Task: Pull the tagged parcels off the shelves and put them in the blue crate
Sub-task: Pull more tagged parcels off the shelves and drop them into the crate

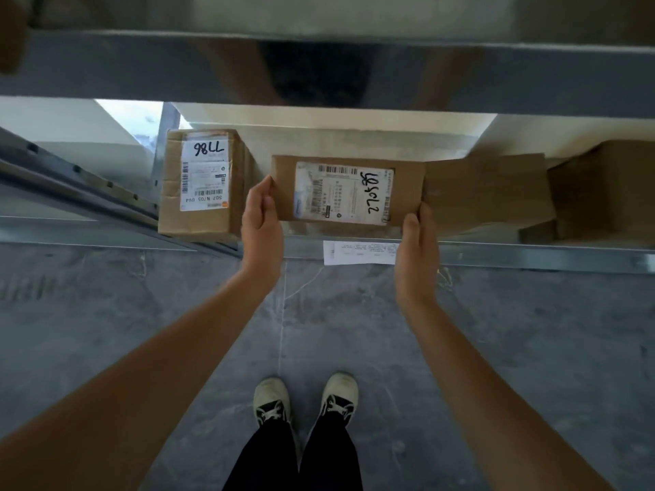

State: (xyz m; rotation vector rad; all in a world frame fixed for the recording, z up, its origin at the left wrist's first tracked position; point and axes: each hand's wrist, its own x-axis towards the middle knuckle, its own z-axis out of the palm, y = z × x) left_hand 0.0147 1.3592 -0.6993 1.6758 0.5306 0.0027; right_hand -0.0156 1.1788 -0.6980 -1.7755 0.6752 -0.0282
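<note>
Evidently, a flat cardboard parcel is held at the front of a metal shelf, its label with a barcode and handwritten digits turned upward so that it can be read. The left hand is curled round the parcel's left edge, thumb on top at the corner, and the right hand is clasped round its right near corner, so the parcel is grasped from both ends and its weight is shared evenly. Whether it is lifted clear or rests on the shelf cannot be told. Just beside it on the left a taller labelled carton is stood near the shelf lip, marked 7786 when read the right way up, apart from the held parcel. To the right, plain brown boxes are seen blurred, with no label visible. A white paper slip is fixed to the shelf's front rail below the parcel. The blue crate is not in view; it is judged that the parcel is at the pulling stage, with the carrying and dropping not yet done.
</note>
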